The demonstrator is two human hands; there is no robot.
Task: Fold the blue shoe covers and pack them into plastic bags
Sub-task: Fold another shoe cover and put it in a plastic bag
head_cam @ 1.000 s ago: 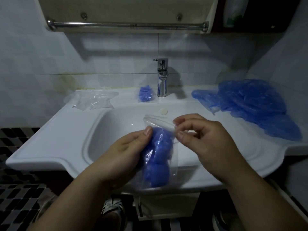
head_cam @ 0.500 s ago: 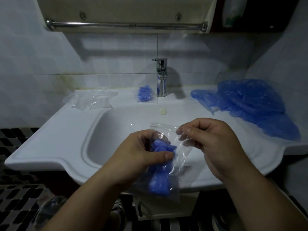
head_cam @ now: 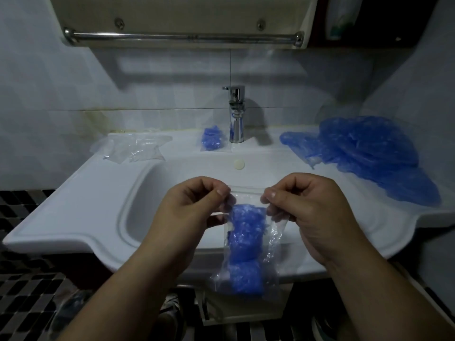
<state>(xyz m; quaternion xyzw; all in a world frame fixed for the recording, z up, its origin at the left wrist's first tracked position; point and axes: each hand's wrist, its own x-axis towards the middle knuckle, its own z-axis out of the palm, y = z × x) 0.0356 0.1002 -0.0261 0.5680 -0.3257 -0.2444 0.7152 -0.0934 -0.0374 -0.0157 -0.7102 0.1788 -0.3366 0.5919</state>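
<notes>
Left hand (head_cam: 194,207) has shifted from the bundle to the bag's top edge.
Both it and the right hand (head_cam: 310,212) pinch the plastic bag (head_cam: 273,232); folded shoe covers (head_cam: 246,244) hang inside.

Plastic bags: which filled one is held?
The bag over the sink's front edge, pinched by the left hand and right hand; the other bag lies beside the faucet.

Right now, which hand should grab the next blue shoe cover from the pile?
Probably the right hand: the loose pile lies on its side of the sink. Both hands pinch the filled bag; the left hand could hold it alone.
</notes>
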